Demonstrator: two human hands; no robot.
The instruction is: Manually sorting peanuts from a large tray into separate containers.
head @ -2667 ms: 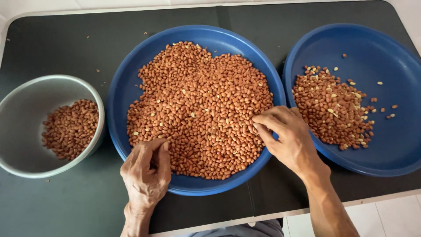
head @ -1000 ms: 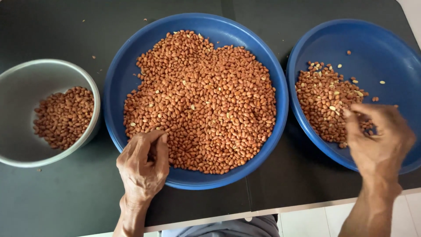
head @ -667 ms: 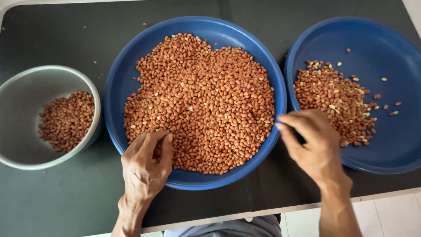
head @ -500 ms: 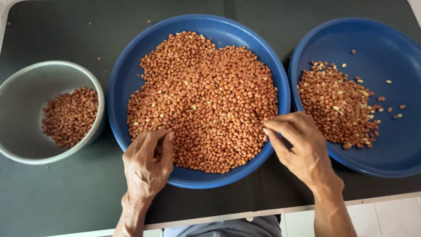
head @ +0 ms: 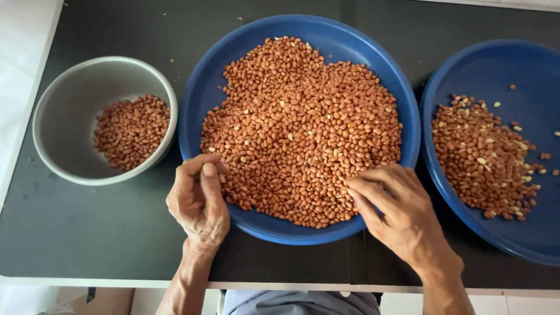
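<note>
Heap of red-brown skinned peanuts (head: 300, 131) fills the large round blue plastic dish (head: 230, 70) on the dark counter (head: 87, 233). Small, light, smooth kernels, likely to roll; best pinched singly. Left hand (head: 199, 201) curled at the near rim, right hand (head: 396, 213) fingertips pinching kernels at the heap's edge.

A dark, matte table (head: 70, 233) fills most of the view, with a seam running across it near its right side. Pale tiled floor (head: 23, 87) shows beyond its left edge and along the near edge. The light is soft and even.

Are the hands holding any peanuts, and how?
The right hand pinches at the peanuts with its fingertips; whether one is caught cannot be told. The left hand curls on the blue tray's rim.
</note>
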